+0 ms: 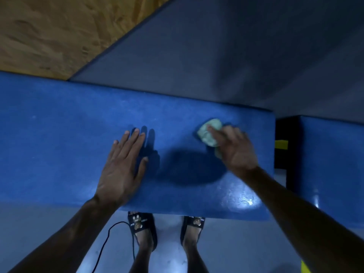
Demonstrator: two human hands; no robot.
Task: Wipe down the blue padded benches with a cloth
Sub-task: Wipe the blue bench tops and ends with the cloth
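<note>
My right hand (235,148) bunches the pale green cloth (209,133) under curled fingers, pressing it on the blue table (59,146) at 3 o'clock, near its right end. Left hand (122,166) lies flat at 9 o'clock, fingers straight, holding nothing; probably bracing my lean. Second blue bench (332,160) sits further toward 3, across a dark gap. My sandalled feet (165,231) and a black cable (110,239) are on the floor at 6. Nothing blocks the wipe path.
</note>
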